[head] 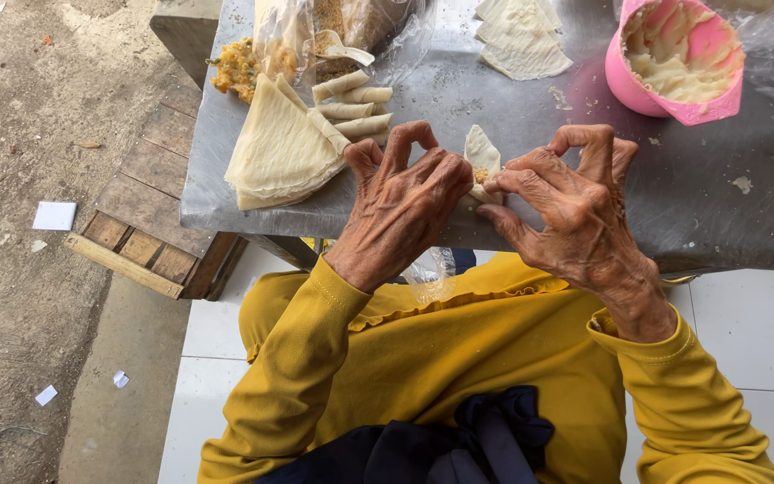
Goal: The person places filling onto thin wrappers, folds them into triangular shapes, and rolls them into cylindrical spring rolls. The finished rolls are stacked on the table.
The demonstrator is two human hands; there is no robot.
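My left hand and my right hand meet over the near edge of a metal table. Between their fingertips they pinch a pale wrapper piece with yellow filling showing at its fold. A stack of folded pale wrappers lies to the left of my left hand. Behind that stack lie several finished rolls.
A pink bowl of pale paste stands at the table's back right. More wrappers lie at the back middle. Plastic bags with filling sit back left beside loose yellow filling. A wooden pallet lies on the ground left.
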